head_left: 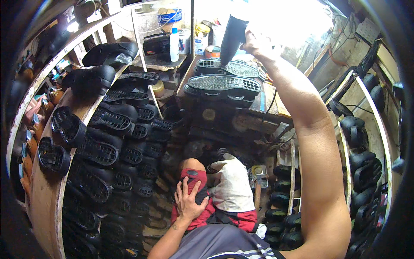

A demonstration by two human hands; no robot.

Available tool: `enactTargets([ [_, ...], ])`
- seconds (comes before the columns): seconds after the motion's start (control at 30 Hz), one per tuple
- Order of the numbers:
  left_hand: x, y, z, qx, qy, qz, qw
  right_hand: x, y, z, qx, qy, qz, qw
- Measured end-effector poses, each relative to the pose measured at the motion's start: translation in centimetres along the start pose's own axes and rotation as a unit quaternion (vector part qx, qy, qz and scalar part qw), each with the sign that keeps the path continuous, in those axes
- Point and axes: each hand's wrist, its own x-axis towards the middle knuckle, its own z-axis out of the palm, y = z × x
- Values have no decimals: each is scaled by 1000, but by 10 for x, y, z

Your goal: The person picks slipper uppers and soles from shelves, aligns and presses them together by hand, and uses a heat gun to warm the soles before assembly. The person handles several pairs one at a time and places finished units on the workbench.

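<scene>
My right hand (256, 45) is raised over the far bench, its fingers closed around a long black tapered piece (233, 39). The narrow end points down toward the shoe soles, and glare washes out the top; its kind cannot be made out. Beneath it, a shoe sole (233, 67) lies with its gridded inner side up. A second sole (224, 83) of the same sort lies nearer me, stacked on other soles. Both have a greyish, shiny coating inside. My left hand (189, 200) rests on my left knee with fingers spread, holding nothing.
Black soles and shoes (101, 149) fill a rack on the left, and more shoes (360, 168) sit on a rack at right. A white bottle (174, 45), an orange-rimmed tin (212, 52) and a radio-like black box (156, 43) stand at the back. A hammer (258, 190) is by my right knee.
</scene>
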Motion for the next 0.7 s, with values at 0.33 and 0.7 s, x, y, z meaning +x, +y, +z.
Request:
enactTargets([
  [0.33, 1, 3, -1, 16, 8, 10, 1000, -8, 33, 3, -35, -1, 25, 999],
  [0.7, 0, 0, 2, 6, 5, 12, 1000, -30, 77, -1, -83, -19, 58, 995],
])
